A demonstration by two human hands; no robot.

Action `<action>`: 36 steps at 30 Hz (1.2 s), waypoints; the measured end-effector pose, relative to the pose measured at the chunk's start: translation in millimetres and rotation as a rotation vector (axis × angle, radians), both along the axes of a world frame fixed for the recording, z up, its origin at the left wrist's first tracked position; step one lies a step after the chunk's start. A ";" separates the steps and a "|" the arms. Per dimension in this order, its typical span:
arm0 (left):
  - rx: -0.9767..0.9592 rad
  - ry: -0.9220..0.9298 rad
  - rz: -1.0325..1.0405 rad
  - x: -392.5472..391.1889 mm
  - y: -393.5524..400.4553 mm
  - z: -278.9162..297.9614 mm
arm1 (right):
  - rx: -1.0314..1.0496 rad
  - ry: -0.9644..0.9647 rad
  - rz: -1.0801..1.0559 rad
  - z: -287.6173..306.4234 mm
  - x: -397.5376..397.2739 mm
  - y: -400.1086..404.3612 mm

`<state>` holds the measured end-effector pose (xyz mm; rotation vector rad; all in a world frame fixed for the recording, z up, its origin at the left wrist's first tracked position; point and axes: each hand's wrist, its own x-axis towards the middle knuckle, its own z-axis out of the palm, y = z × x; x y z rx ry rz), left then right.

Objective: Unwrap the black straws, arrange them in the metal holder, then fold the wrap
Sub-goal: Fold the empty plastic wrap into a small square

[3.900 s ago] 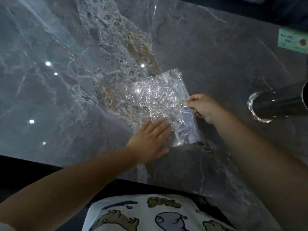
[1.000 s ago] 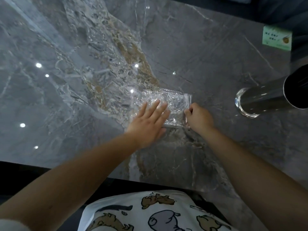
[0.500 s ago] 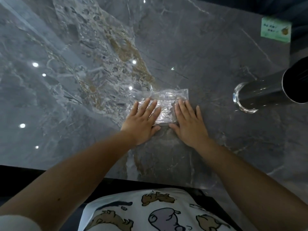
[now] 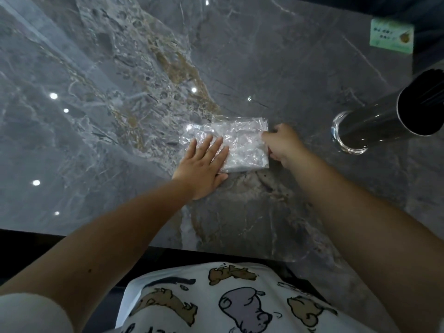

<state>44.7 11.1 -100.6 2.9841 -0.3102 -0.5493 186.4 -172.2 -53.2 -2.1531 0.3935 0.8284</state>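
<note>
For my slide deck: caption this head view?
Left hand flattens clear crinkled plastic wrap while right hand pinches its edge.

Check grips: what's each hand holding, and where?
Right hand pinches the plastic wrap at its right edge. Left hand presses flat on its left part, gripping nothing.

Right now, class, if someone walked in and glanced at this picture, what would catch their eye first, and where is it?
First the crinkled clear wrap lying folded in the middle of the grey marble table, with the left hand pressing flat on its near left part and the right hand gripping its right edge. Next the shiny metal holder standing at the right, and a small green card at the far right corner.
</note>
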 end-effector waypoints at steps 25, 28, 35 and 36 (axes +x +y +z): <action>-0.072 0.027 -0.201 -4.7 -31.7 30.2 | 0.038 -0.114 -0.243 39.3 -128.8 -156.6; -0.091 0.020 -0.272 6.9 -63.1 34.9 | 0.020 -0.160 -0.353 47.7 -149.4 -199.9; -0.270 0.049 -0.354 43.9 -184.0 47.0 | 0.075 -0.208 -0.734 43.7 -166.1 -306.2; -0.287 0.054 -0.368 49.1 -205.4 47.6 | 0.078 -0.218 -0.757 41.5 -164.9 -320.9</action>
